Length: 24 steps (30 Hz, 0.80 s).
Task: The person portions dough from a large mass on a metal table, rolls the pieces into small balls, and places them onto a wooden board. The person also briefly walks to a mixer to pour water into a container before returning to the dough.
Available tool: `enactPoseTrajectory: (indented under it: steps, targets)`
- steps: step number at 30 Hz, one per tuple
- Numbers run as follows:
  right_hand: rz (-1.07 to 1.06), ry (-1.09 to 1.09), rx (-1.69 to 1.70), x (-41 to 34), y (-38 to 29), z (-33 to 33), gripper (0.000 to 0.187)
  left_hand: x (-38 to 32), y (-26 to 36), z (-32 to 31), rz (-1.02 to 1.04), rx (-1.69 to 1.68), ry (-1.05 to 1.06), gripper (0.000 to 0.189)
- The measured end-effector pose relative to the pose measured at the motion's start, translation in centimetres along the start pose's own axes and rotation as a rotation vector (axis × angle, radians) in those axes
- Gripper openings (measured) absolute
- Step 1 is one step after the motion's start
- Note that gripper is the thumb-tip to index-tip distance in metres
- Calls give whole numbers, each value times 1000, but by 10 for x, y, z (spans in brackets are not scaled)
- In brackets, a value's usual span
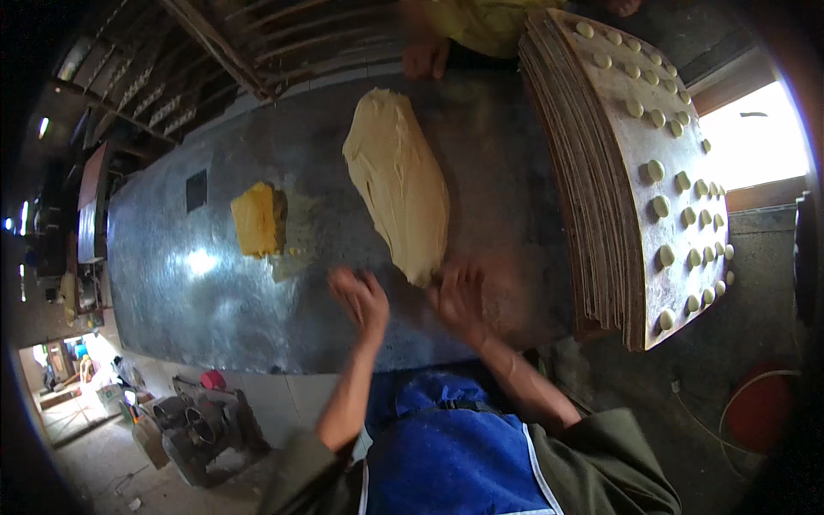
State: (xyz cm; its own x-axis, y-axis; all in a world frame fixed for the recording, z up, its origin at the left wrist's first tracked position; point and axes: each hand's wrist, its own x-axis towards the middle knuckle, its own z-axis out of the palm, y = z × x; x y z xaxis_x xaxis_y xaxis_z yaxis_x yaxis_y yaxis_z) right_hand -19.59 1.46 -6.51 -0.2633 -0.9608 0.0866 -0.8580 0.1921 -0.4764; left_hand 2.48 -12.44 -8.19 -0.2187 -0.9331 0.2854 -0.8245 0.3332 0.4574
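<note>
A long, pale slab of dough [402, 187] lies lengthwise on the dark metal worktable [309, 335], its narrow end towards me. My right hand [460, 296] is beside that near end, fingers apart and blurred; whether it touches the dough is unclear. To the left of the dough's tip, my left hand [360, 299] hovers apart from it, fingers curled and blurred, so its grip cannot be made out. Farther left rests a yellow block [256, 219] of dough or fat, with a greasy smear around it.
Stacked wooden boards [592, 193] stand at the right, the top one bearing several small dough balls [661, 206]. Across the table is another person's hand [425, 58]. A dark square [196, 190] marks the table's left part. A machine [206, 428] stands on the floor at lower left.
</note>
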Motion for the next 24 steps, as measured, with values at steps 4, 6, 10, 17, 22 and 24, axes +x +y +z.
enactPoseTrajectory:
  steps: [4,6,10,17,22,24]
  targets:
    - [32,-366,497,-10,27,5,23,-18,-6,-18,267,-350,-115,23]
    - [32,-222,338,5,36,-7,17,-1,-10,-24,150,-261,-146,24]
    - [-81,216,103,17,19,-7,19,4,7,-10,-10,-287,-111,27]
    - [169,-75,316,4,54,-24,18,7,-15,-13,107,-154,-179,24]
    - [-31,-35,32,1,38,-16,21,-18,-6,-9,222,-297,-70,24]
    - [-72,-110,398,-11,63,-18,22,-24,-16,-14,275,-270,-138,26]
